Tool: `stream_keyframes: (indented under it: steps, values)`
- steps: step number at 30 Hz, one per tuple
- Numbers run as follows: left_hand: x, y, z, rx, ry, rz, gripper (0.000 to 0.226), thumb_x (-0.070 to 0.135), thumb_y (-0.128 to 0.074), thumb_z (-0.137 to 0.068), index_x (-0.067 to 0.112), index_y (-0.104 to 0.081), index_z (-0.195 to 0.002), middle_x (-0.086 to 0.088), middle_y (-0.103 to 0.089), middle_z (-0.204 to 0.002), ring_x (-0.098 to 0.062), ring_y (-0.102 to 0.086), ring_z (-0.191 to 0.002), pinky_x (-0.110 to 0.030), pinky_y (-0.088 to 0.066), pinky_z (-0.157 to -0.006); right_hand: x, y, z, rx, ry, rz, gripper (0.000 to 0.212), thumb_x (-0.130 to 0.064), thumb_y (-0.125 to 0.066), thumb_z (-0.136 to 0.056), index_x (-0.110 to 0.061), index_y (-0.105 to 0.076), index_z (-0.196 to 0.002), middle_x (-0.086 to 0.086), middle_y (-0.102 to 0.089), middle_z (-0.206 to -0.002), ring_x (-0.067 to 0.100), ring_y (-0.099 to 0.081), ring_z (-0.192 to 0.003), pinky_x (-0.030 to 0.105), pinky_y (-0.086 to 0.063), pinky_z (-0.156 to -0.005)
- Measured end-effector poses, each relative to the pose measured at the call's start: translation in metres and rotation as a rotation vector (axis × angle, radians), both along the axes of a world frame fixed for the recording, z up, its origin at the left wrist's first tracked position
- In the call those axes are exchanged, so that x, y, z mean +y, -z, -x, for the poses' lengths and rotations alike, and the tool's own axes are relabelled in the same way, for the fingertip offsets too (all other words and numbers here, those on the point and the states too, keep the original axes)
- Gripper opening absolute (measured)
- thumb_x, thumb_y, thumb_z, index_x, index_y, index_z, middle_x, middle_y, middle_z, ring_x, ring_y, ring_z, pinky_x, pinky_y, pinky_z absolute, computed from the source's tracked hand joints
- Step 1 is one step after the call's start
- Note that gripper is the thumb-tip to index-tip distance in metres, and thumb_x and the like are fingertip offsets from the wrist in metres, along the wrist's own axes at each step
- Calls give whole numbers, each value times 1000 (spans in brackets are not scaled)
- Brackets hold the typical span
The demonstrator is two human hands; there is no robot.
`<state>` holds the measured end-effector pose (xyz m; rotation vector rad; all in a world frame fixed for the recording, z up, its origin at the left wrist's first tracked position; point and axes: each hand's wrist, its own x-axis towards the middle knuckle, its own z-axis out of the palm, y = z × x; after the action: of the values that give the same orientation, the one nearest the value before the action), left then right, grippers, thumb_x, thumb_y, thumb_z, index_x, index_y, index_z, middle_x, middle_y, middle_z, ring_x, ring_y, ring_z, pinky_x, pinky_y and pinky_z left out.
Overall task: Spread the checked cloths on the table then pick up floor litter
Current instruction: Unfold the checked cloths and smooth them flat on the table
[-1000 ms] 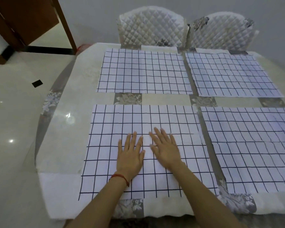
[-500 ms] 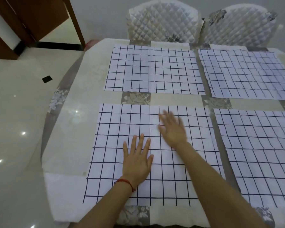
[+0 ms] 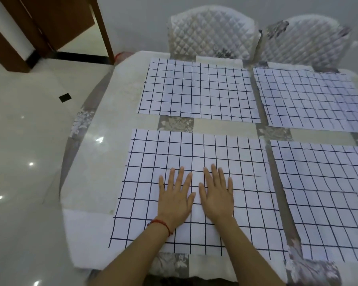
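Head view: left hand [image 3: 175, 198] and right hand [image 3: 216, 196], fingers spread wide, press flat on the six-o'clock checked cloth [image 3: 194, 153] covering the table [image 3: 103, 162].

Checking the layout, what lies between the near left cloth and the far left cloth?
In the head view, only a bare strip of tablecloth lies between the near left cloth and the far left cloth.

Soft, even, rather dim indoor light with a cool grey-violet cast. Small bright glints of overhead lamps dot the glossy floor [image 3: 25, 162] at left, and one glint sits on the table [image 3: 99, 139] near its left edge. Shadows are faint. Wide-angle distortion bends straight lines toward the edges. The far chairs [image 3: 211, 32] look slightly soft and smeared.
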<state>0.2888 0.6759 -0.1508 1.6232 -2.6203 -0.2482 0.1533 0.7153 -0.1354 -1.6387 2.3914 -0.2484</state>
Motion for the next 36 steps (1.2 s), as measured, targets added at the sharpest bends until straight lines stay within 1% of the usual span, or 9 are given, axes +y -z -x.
stream_keyframes:
  steps: [2, 6, 11, 16, 20, 24, 26, 30, 36]
  values:
    - [0, -2, -6, -13, -13, -10, 59, 51, -6, -95, 24, -24, -144, -2, -11, -158, -19, 17, -145, -50, -8, -112, -1, 1, 0, 7, -6, -6, 62, -50, -5, -88, -31, -10, -146, -12, 3, -153, 10, 0, -144, 27, 23, -109]
    - [-3, -2, -40, -26, -125, -1, 63, 54, -5, -94, 20, -26, -144, -9, -30, -152, -24, 1, -145, -43, -1, -113, 1, -1, -1, -3, -17, -14, 61, -52, 0, -86, -33, 1, -144, -14, 10, -151, 9, 7, -144, 24, 29, -106]
    - [-4, -15, -56, 3, -413, -79, 89, 62, 12, -85, 8, -28, -144, -24, -22, -152, -39, -15, -142, -52, 5, -113, -1, -4, -1, -29, -20, -13, 68, -54, 4, -83, -32, -3, -147, -14, 11, -152, 6, 11, -142, 31, 19, -113]
    - [2, -22, -22, -18, 20, -145, 64, 56, -2, -93, 24, -34, -139, -5, -44, -146, -23, -23, -137, -46, -1, -111, 1, -2, -1, 4, -18, -32, 68, -57, 7, -82, -32, 4, -145, -13, 11, -153, 4, 14, -140, 34, 14, -114]
    - [-11, -13, -63, -21, -99, -168, 65, 59, -4, -92, 26, -27, -142, -4, -40, -147, -28, -36, -137, -42, 3, -111, 2, -5, -2, -15, -27, -56, 66, -58, 9, -80, -33, 10, -141, -16, 18, -148, 6, 14, -142, 38, 12, -116]
    - [-20, -25, -101, 12, -103, -219, 102, 76, 27, -64, 26, -2, -147, -5, 0, -158, -25, 4, -146, -38, 17, -114, -1, -14, -2, -18, -47, -161, 62, -49, -3, -90, -28, 3, -147, -8, 13, -156, 14, 13, -145, 41, 10, -117]
    - [-17, -40, -111, 87, -159, -290, 102, 78, 11, -66, 21, -6, -149, -8, 5, -159, -24, 7, -147, -42, 5, -117, -4, -26, -6, -55, -39, -199, 57, -42, -15, -97, -23, -1, -148, 0, 9, -158, 19, 11, -146, 43, 6, -118]
    - [5, -72, -142, 355, -348, -257, 59, 46, -37, -95, 16, -27, -145, -11, -9, -158, -24, -3, -146, -39, -8, -119, -5, -59, -35, -204, -85, -64, 55, -31, -39, -97, -14, -21, -146, 8, -12, -157, 22, -9, -146, 41, -11, -119]
    - [64, -111, -214, 682, -664, -191, 37, 27, -50, -93, 6, -58, -122, -12, -54, -132, -24, -49, -124, -24, -34, -99, 11, -98, -112, -482, -253, -52, 43, -30, -45, -96, -15, -43, -136, 6, -44, -142, 22, -46, -124, 29, -36, -100]
